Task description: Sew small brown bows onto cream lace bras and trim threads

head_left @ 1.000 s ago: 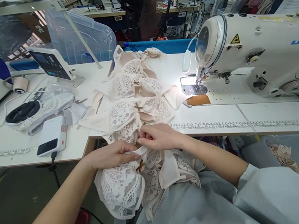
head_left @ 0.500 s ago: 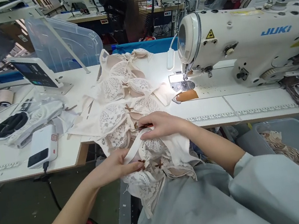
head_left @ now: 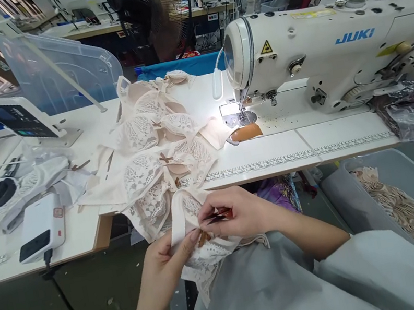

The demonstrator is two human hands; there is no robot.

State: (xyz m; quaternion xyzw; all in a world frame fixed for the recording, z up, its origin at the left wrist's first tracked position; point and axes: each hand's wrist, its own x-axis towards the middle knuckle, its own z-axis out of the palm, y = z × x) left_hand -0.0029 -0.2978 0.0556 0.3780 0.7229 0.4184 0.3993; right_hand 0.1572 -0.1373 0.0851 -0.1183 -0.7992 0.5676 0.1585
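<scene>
My left hand (head_left: 164, 261) is closed on a cream lace bra (head_left: 215, 249), its thumb and fingers pinching the fabric below a plain light strap. Tucked in my right hand (head_left: 246, 215) is a pair of small red-handled thread snips (head_left: 220, 215), dark blades pointing left. The right fingertips meet the left thumb at the bra, beside a small brown bow; what lies between the fingertips is hidden. The held bra hangs over the table edge and my lap. Several more cream lace bras (head_left: 142, 174) lie overlapped on the table just beyond.
A white JUKI sewing machine (head_left: 316, 47), its lamp lit, stands right of the bras. A power bank (head_left: 42, 225) and a tablet (head_left: 18, 119) sit at left. The grey bin (head_left: 343, 195) at lower right holds beige fabric pieces. A fan (head_left: 167, 13) stands behind the table.
Both hands have drawn the bra down toward my lap and come together on it. The snips and right hand moved lower, baring the table ruler. The view has shifted slightly right.
</scene>
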